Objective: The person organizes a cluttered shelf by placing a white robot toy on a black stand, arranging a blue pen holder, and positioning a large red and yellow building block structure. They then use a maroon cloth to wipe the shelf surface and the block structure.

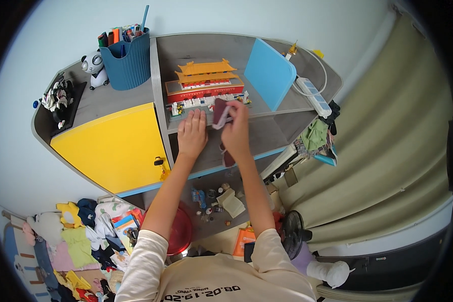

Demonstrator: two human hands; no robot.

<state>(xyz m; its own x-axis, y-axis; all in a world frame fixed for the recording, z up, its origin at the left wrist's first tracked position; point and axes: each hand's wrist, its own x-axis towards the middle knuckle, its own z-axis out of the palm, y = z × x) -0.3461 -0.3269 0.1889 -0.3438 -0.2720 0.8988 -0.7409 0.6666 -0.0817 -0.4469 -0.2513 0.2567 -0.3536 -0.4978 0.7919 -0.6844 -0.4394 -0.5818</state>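
Now our right hand [235,132] pinches a dark red cloth [220,112] at the shelf's [272,132] front edge; our left hand [192,135] lies flat, empty, beside the block model [205,83], wiping barely begun.

The room is bright and evenly lit, with soft daylight that leaves the pale wall [45,75] almost shadowless. The open shelf [267,128] compartments are darker inside, and a faint shadow lies under the hands. There is no strong glare. The fisheye lens bends straight edges toward the rim, and a black border fills the corners. The centre is fairly sharp; the right hand [235,132] is slightly blurred, and the clutter near the lower edge looks soft.
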